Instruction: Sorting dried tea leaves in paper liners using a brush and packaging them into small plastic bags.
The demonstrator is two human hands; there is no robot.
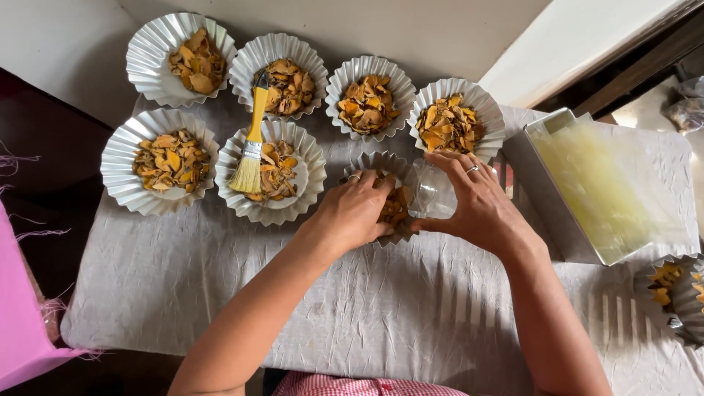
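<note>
My left hand [354, 209] rests inside a fluted silver foil cup [378, 163] of orange-yellow dried slices [396, 207], fingers curled over the slices. My right hand [480, 204] holds a small clear plastic bag [431, 192] against that cup's right side. Both hands wear a ring. The slices under my left palm are hidden.
Several more foil cups of dried slices [170, 160] stand in two rows at the back. A yellow-handled brush [251, 144] lies across one cup [301, 180]. A metal tray [546, 192] lined with pale film sits right. Another filled cup [678, 293] is at the right edge. Pink fabric [22, 308] lies left.
</note>
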